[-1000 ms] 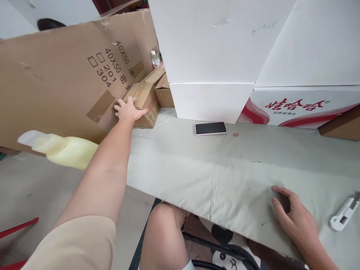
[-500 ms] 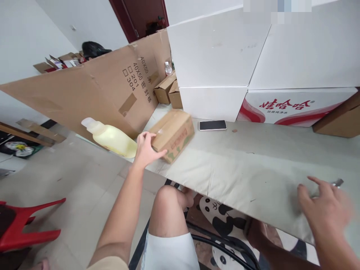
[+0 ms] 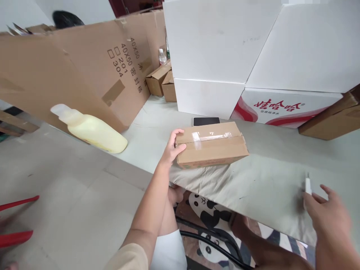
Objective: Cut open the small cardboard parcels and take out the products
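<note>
A taped brown cardboard box (image 3: 213, 146) sits near the front edge of the table, a shiny strip of tape along its top. My left hand (image 3: 173, 147) grips the left end of this box, thumb on top. At the right, my right hand (image 3: 326, 210) holds a small white tool (image 3: 308, 185) with a thin metal tip, pinched by the thumb; part of the tool is hidden. Behind the box lies a dark-screened phone (image 3: 206, 121), partly covered by it. A bottle of pale yellow liquid (image 3: 97, 132) is at the table's left edge.
White boxes (image 3: 209, 41) stand stacked at the back, above a red-and-white carton (image 3: 287, 107). A brown carton (image 3: 329, 120) is at the right. A large cardboard panel (image 3: 84, 67) borders the left, with small boxes (image 3: 156, 80) behind. Red stool legs (image 3: 17, 238) show lower left.
My left hand has brought the brown box rightward and turned it lengthwise, in front of the phone. The tool in my right hand now points upward. The view has shifted.
</note>
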A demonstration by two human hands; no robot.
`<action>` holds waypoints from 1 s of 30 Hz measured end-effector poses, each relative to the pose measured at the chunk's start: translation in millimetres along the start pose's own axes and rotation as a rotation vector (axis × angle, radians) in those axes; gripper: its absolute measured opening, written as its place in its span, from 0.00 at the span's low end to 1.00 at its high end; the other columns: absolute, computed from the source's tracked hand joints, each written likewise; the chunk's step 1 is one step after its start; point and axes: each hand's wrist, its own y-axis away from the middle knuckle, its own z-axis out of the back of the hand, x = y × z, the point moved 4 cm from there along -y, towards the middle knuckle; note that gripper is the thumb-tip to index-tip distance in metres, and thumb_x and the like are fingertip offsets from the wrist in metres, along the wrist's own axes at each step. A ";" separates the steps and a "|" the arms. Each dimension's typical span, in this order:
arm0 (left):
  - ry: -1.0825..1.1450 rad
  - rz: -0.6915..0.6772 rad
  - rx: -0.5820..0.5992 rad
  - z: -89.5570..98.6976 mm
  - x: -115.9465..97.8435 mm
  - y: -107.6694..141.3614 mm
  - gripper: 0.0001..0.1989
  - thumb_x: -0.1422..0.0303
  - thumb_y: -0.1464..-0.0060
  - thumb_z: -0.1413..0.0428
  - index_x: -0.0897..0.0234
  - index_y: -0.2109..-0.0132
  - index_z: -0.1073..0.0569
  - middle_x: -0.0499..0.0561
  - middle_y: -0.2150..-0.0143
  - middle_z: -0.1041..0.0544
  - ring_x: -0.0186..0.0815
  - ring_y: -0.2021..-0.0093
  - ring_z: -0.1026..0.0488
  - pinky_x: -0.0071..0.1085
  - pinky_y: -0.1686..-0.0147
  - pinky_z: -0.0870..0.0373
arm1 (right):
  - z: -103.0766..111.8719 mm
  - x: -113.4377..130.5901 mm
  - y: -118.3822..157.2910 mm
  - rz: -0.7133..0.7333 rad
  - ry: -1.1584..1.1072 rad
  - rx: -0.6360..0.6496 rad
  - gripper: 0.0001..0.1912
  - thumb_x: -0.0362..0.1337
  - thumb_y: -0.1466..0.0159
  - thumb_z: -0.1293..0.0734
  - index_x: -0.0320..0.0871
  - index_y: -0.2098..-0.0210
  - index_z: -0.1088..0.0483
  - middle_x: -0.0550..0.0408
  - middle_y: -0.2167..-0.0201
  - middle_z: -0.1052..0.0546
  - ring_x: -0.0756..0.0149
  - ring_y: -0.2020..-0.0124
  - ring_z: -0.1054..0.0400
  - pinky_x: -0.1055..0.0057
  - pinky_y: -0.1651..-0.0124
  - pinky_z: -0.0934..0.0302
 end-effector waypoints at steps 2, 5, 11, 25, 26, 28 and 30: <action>0.114 0.056 0.014 -6.1 0.9 3.4 0.30 0.57 0.55 0.36 0.54 0.45 0.36 0.50 0.48 0.30 0.40 0.54 0.30 0.33 0.56 0.31 | 1.2 6.1 7.9 -0.176 -0.361 0.002 0.33 0.38 0.56 0.32 0.56 0.49 0.33 0.52 0.73 0.24 0.50 0.74 0.28 0.50 0.68 0.35; 0.206 0.104 0.034 -19.1 -3.5 6.2 0.29 0.63 0.58 0.36 0.54 0.47 0.35 0.48 0.53 0.30 0.38 0.58 0.32 0.30 0.61 0.33 | 11.8 38.1 28.7 -0.128 -0.787 -0.097 0.32 0.33 0.58 0.31 0.63 0.54 0.30 0.56 0.68 0.24 0.54 0.70 0.27 0.48 0.62 0.34; 0.293 0.131 0.132 -61.9 -8.1 14.9 0.30 0.65 0.59 0.35 0.55 0.47 0.35 0.48 0.54 0.31 0.38 0.57 0.33 0.31 0.59 0.34 | 48.0 142.0 83.9 0.330 -1.000 -0.025 0.14 0.40 0.52 0.22 0.55 0.66 0.24 0.55 0.80 0.27 0.60 0.79 0.33 0.57 0.73 0.37; 0.165 0.054 0.175 -84.5 -4.1 36.1 0.31 0.56 0.51 0.34 0.54 0.43 0.36 0.51 0.47 0.34 0.39 0.54 0.34 0.32 0.55 0.34 | 13.0 205.7 127.7 0.679 -0.531 0.364 0.06 0.40 0.36 0.27 0.46 0.68 0.21 0.57 0.74 0.20 0.67 0.75 0.26 0.73 0.74 0.36; 0.164 0.054 0.171 -85.1 -3.3 36.5 0.31 0.56 0.51 0.35 0.54 0.43 0.36 0.51 0.47 0.34 0.39 0.53 0.34 0.32 0.55 0.34 | 10.4 203.8 127.1 0.667 -0.492 0.354 0.07 0.40 0.36 0.27 0.46 0.69 0.22 0.58 0.76 0.21 0.68 0.76 0.27 0.73 0.76 0.37; 0.164 0.053 0.167 -86.1 -2.0 36.6 0.30 0.57 0.50 0.35 0.54 0.43 0.36 0.52 0.45 0.34 0.40 0.52 0.34 0.33 0.53 0.33 | 5.4 199.2 125.7 0.638 -0.445 0.314 0.07 0.41 0.37 0.26 0.45 0.68 0.21 0.58 0.77 0.21 0.68 0.78 0.27 0.73 0.76 0.36; 0.166 0.043 0.159 -86.4 -1.5 36.4 0.29 0.57 0.50 0.36 0.54 0.43 0.35 0.52 0.44 0.35 0.41 0.51 0.34 0.34 0.52 0.34 | 1.5 196.1 125.1 0.626 -0.430 0.279 0.07 0.42 0.36 0.26 0.45 0.67 0.20 0.58 0.77 0.20 0.68 0.78 0.26 0.73 0.75 0.34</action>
